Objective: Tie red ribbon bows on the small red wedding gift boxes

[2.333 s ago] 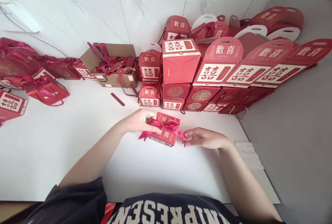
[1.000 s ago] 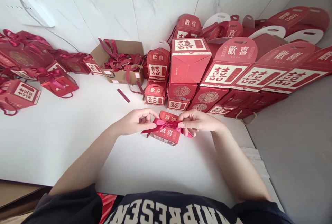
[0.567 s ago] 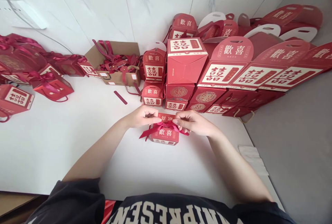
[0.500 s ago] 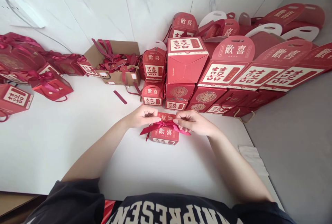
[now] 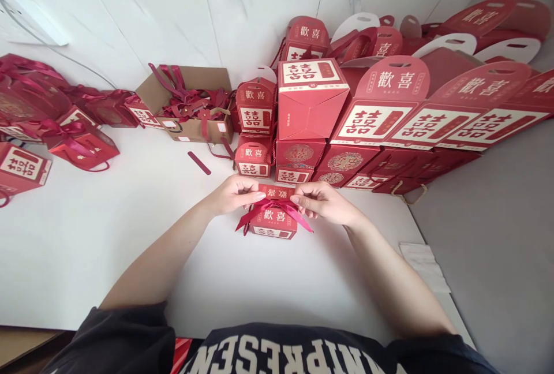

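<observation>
A small red gift box (image 5: 273,221) with white characters stands on the white table (image 5: 130,229) in front of me. A dark red satin ribbon (image 5: 277,208) is tied across its top, with its tails hanging down left and right. My left hand (image 5: 234,194) pinches the ribbon's left loop at the box's top left edge. My right hand (image 5: 324,202) pinches the right loop at the top right. Both hands are closed on the ribbon.
Stacked red gift boxes (image 5: 311,103) and flat handled boxes (image 5: 437,114) line the wall behind and to the right. A cardboard carton of ribbons (image 5: 190,105) sits at the back. A loose red strip (image 5: 199,163) lies nearby. More ribboned boxes (image 5: 64,137) fill the left. The table edge runs on the right.
My right hand came in from the ribbon's right tail to the bow on top. Both hands now pinch the loops, and the box sits squarer to me.
</observation>
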`<state>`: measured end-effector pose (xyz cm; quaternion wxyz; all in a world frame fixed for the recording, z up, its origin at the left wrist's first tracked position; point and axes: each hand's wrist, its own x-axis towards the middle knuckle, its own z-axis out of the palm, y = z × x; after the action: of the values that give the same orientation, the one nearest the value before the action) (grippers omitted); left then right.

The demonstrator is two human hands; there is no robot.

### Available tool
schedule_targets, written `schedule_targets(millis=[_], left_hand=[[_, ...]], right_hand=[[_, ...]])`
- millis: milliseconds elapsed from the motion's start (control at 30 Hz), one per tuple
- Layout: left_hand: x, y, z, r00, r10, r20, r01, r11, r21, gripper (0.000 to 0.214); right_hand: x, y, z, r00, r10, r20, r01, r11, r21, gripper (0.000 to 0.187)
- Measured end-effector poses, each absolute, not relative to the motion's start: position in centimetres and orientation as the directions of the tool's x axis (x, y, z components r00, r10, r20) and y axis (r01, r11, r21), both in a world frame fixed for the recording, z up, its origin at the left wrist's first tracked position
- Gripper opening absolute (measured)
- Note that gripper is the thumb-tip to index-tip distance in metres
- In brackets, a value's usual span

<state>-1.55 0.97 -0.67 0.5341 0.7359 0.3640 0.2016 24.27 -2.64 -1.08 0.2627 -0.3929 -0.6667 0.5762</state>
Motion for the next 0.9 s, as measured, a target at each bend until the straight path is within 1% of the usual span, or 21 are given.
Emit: schedule_targets(millis=[167,267,333,400,467,567,633,700,733,800,900], left_hand=[[-1.9,1.1,-1.9,0.642,0.753,-0.144,0.25,-0.028,0.968,0.042],[-1.9,1.1,-2.2,0.641,0.741,-0.203,0.262,0.037,0.964,0.043],[-1.9,1.1,-2.1,0.647,0.727,-0.232,0.29,0.047,0.956,0.043],[-2.1,1.2,-1.8,0.655,0.72,-0.229,0.299,0.031,0.954,0.042],[-2.5,1.3,-1.6,0.666,0.713,-0.217,0.292,0.019,0.956,0.042],[-3.0,1.5,-1.5,0.713,0.661,-0.233,0.293,0.021,0.956,0.041],[-3.2,1.6,-1.6,0.751,0.617,-0.235,0.286,0.017,0.958,0.042],[-3.0,1.6,-1.6,0.758,0.612,-0.228,0.284,0.005,0.959,0.042],[-2.9,1.6,-1.6,0.75,0.622,-0.225,0.291,-0.005,0.957,0.041],[-2.7,1.5,-1.6,0.726,0.652,-0.22,0.311,-0.025,0.95,0.04],[-2.6,1.4,-1.6,0.691,0.692,-0.211,0.327,-0.038,0.944,0.04]], right_hand=[[24.2,-2.5,-1.6,-0.56,0.821,-0.115,0.181,-0.014,-0.983,0.039],[24.3,-2.3,-1.8,-0.59,0.799,-0.113,0.15,-0.028,-0.988,0.039],[24.5,-2.1,-1.7,-0.614,0.78,-0.118,0.133,-0.046,-0.99,0.038],[25.0,-2.0,-1.4,-0.619,0.775,-0.132,0.12,-0.074,-0.99,0.032],[25.7,-2.0,-1.0,-0.576,0.8,-0.168,0.15,-0.099,-0.984,0.036],[26.6,-2.2,-0.4,-0.499,0.829,-0.251,0.326,-0.088,-0.941,0.04],[26.8,-2.2,-0.3,-0.544,0.77,-0.334,0.446,-0.072,-0.892,0.044],[26.6,-2.2,-0.3,-0.634,0.653,-0.416,0.501,-0.063,-0.863,0.047],[26.5,-2.2,-0.3,-0.674,0.6,-0.432,0.503,-0.055,-0.862,0.047],[26.2,-2.1,-0.5,-0.732,0.536,-0.421,0.48,-0.034,-0.877,0.044],[26.2,-2.0,-0.6,-0.76,0.513,-0.399,0.452,-0.023,-0.892,0.042]])
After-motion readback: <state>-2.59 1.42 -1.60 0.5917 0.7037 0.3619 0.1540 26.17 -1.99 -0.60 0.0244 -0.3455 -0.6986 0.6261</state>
